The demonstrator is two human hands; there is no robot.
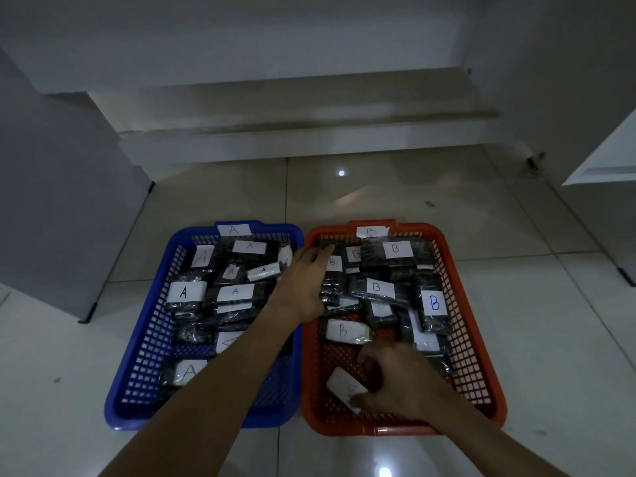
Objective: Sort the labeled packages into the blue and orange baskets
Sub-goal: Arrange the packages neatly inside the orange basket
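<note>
Lower right of the frame, the right hand (395,380) pinches a white-labelled dark package (344,387) inside the orange plastic mesh basket (481,383). Farther up at centre, the left hand (303,280), fingers spread, touches B-labelled packages (378,290). At left, the blue plastic mesh basket (144,356) holds A-labelled packages (206,294).

Two baskets, sorted packages.
Your blue basket (144,339) on the left holds dark A-labeled packages (235,293); your orange basket (481,356) beside it holds B-labeled packages (377,287).
</note>
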